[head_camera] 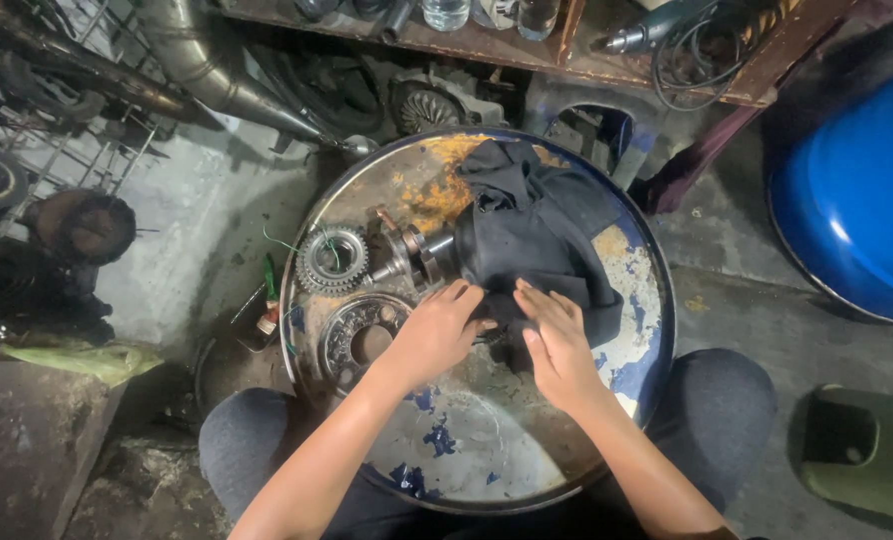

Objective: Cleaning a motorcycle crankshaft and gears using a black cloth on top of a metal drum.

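On the rusty drum lid (pixel 627 300), both hands, left (pixel 437 335) and right (pixel 557 345), press the black cloth (pixel 532 235) flat, fingers spread, covering the metal shaft (pixel 412 255).

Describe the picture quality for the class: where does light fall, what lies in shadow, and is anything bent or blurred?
Head view: light falls on the drum lid, with pale glare near its front; the black cloth under the left hand and right hand shows little detail; the shelf and left corner sit in deep shadow; wide-angle bending curves the edges; focus stays fairly sharp.
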